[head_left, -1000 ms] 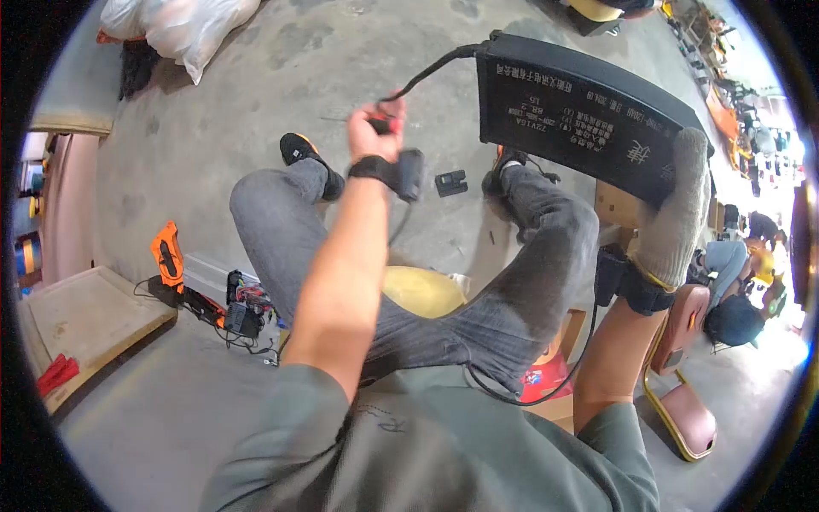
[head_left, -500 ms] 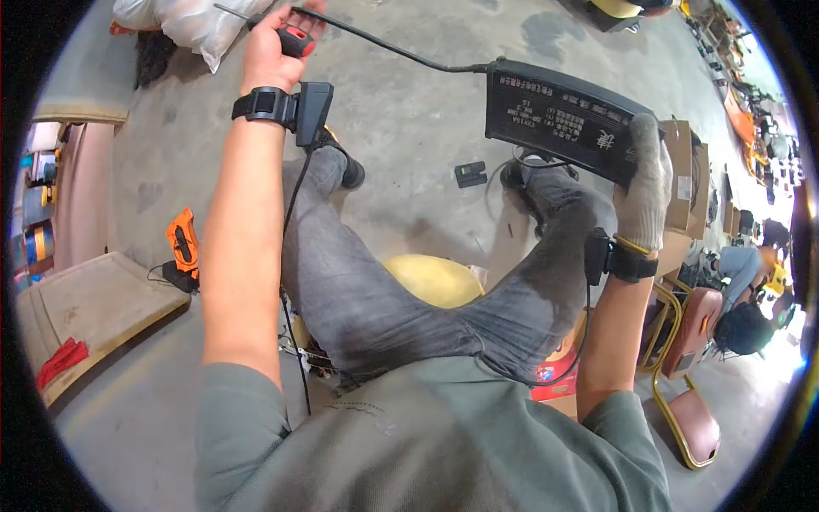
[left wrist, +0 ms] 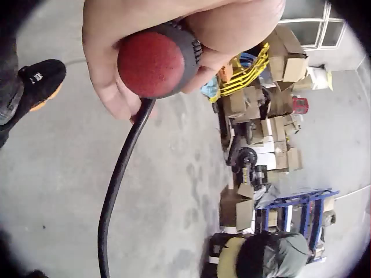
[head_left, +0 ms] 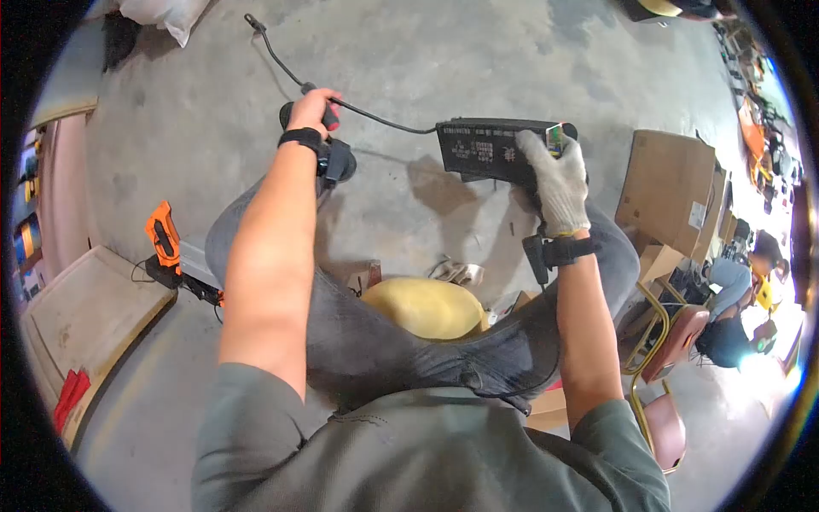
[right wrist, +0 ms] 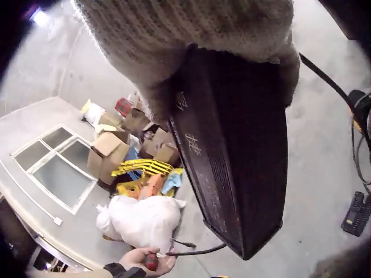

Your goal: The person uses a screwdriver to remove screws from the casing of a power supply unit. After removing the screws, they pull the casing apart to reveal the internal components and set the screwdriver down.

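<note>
My right hand (head_left: pixel 554 179), in a knitted work glove, grips one end of a black box-shaped charger (head_left: pixel 478 149) with white printed lettering. From the charger's far end a black cable (head_left: pixel 384 121) runs over to my bare left hand (head_left: pixel 309 109). That hand holds a screwdriver (left wrist: pixel 152 63) with a red and black handle, its butt end facing the left wrist camera. Beneath the fingers the cable passes close by the handle, and its loose end (head_left: pixel 252 23) sticks out beyond the hand. The charger is held up above the floor.
Between my legs is a rounded yellow object (head_left: pixel 426 307). A cardboard box (head_left: pixel 670 188) stands to the right, near a pink chair (head_left: pixel 678 333). An orange tool (head_left: pixel 162 232) lies at left by a low wooden platform (head_left: pixel 102 299). White sacks (right wrist: pixel 145 220) lie farther off.
The charger has come lower and to the left in the right hand. The left hand swung out to the upper left, pulling the cable straighter, then came partway back; the cable's end now shows.
</note>
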`<state>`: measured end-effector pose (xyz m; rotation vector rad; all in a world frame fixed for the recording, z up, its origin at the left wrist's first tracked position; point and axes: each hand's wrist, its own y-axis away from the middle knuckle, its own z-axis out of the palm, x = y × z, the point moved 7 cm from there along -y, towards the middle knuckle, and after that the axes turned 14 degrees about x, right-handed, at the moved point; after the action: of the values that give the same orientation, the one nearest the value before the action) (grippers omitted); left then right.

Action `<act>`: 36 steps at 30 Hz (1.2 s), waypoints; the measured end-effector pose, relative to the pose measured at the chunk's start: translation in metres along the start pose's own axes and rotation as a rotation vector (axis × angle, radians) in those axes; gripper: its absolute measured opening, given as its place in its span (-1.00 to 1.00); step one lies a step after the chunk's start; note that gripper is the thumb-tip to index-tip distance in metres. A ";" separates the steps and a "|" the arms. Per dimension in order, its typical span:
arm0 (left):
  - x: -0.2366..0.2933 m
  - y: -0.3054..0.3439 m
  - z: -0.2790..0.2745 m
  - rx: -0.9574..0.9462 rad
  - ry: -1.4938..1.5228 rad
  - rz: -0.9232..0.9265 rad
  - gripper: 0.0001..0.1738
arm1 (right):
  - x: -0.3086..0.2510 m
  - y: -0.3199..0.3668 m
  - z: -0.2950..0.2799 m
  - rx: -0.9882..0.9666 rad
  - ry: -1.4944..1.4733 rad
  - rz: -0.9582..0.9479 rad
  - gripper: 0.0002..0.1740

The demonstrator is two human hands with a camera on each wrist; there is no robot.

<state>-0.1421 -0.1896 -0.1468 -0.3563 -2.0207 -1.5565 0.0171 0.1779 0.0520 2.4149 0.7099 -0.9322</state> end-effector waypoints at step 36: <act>-0.183 -0.020 0.066 -0.016 -0.293 -0.101 -0.76 | 0.113 0.029 0.108 0.091 0.342 0.017 -0.25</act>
<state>-0.0225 -0.1107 -0.2791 -0.5223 -2.2798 -1.6620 0.0555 0.1273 -0.0937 2.6909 0.7771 -0.5583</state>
